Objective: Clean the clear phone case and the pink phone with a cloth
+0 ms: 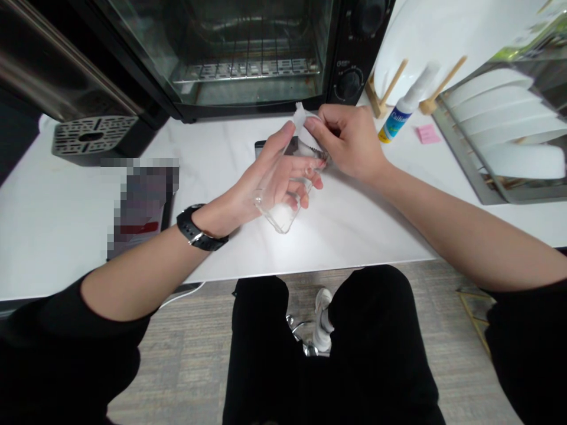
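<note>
My left hand (277, 177) is wrapped round a clear phone case (280, 223), which is tilted above the white counter, its lower corner toward me. My right hand (357, 141) pinches a white tissue or wipe (305, 130) against the far end of the case. Part of that tissue sticks up between the two hands. Behind my left hand, a dark flat thing that looks like a phone (260, 149) lies on the counter, mostly covered. A spray bottle (396, 124) with a blue and yellow label stands just right of my right hand.
A black toaster oven (248, 109) stands at the back. On the left are a machine with a drip tray (95, 137) and a blurred-out dark device (144, 206). A pink sticky note (427, 134) and a dish rack (469, 159) with white dishes are on the right.
</note>
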The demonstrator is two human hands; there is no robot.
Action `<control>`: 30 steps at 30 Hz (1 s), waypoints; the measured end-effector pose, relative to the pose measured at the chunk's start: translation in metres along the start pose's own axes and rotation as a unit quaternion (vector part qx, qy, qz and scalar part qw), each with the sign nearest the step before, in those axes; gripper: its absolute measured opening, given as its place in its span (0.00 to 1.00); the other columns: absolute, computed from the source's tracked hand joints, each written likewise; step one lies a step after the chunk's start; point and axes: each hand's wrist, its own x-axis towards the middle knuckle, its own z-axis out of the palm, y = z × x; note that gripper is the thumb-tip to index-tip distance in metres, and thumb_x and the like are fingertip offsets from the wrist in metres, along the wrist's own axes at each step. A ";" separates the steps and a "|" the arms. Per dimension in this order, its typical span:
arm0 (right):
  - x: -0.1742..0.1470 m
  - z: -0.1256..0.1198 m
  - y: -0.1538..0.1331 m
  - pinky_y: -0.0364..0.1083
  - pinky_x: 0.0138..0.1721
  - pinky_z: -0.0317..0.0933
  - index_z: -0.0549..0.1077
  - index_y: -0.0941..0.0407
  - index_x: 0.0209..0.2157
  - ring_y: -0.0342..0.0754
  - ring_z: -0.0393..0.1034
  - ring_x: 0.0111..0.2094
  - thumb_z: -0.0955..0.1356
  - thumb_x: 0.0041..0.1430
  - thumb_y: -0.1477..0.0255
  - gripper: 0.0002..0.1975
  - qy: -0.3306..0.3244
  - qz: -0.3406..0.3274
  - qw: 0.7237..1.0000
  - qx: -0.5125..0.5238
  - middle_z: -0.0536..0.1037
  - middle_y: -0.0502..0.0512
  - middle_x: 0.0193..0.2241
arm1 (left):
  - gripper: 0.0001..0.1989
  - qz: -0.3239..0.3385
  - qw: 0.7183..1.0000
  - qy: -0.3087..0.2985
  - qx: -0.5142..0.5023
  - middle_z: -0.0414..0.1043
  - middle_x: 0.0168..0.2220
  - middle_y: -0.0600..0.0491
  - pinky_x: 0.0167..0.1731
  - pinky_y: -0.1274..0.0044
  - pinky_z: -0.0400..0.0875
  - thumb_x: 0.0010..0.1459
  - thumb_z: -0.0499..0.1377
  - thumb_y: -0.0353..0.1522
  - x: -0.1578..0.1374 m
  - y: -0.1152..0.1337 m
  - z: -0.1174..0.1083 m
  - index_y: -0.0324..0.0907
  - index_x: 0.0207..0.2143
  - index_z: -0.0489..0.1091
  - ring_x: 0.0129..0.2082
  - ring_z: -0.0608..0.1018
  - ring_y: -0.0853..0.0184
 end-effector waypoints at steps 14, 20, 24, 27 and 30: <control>-0.001 0.004 0.002 0.48 0.29 0.59 0.66 0.50 0.27 0.48 0.63 0.29 0.70 0.62 0.44 0.25 -0.032 0.036 0.994 0.103 0.69 0.49 0.24 | 0.38 0.020 1.000 0.024 -0.004 0.75 0.38 0.45 0.22 0.78 0.67 0.66 0.43 0.61 0.003 -0.001 -0.001 0.38 0.45 0.75 0.25 0.76 0.67; -0.001 0.005 0.008 0.45 0.28 0.58 0.61 0.52 0.21 0.44 0.57 0.25 0.68 0.66 0.47 0.29 0.019 0.013 0.999 0.035 0.60 0.46 0.19 | 0.42 -0.001 0.999 -0.035 -0.030 0.75 0.39 0.46 0.21 0.78 0.66 0.65 0.40 0.62 0.004 -0.001 -0.008 0.35 0.47 0.74 0.24 0.75 0.69; -0.004 0.008 0.005 0.46 0.30 0.63 0.74 0.53 0.29 0.46 0.66 0.28 0.65 0.71 0.52 0.22 0.031 -0.027 0.999 0.025 0.73 0.50 0.24 | 0.43 0.006 0.998 -0.047 -0.028 0.73 0.38 0.46 0.20 0.78 0.64 0.63 0.42 0.65 0.005 -0.001 -0.010 0.36 0.47 0.74 0.25 0.73 0.68; -0.006 0.007 0.001 0.48 0.40 0.71 0.81 0.51 0.45 0.52 0.76 0.41 0.63 0.73 0.57 0.18 0.041 -0.104 0.993 0.026 0.83 0.56 0.39 | 0.45 0.005 0.998 -0.070 -0.010 0.71 0.38 0.47 0.18 0.79 0.60 0.64 0.37 0.65 0.003 -0.001 -0.004 0.36 0.47 0.73 0.23 0.72 0.69; -0.006 0.004 -0.005 0.53 0.55 0.70 0.79 0.50 0.55 0.53 0.76 0.53 0.61 0.76 0.60 0.19 0.021 -0.202 0.979 -0.012 0.83 0.57 0.51 | 0.33 0.024 0.998 -0.064 -0.001 0.70 0.36 0.49 0.17 0.80 0.58 0.72 0.37 0.54 0.001 -0.004 -0.001 0.37 0.42 0.69 0.21 0.70 0.72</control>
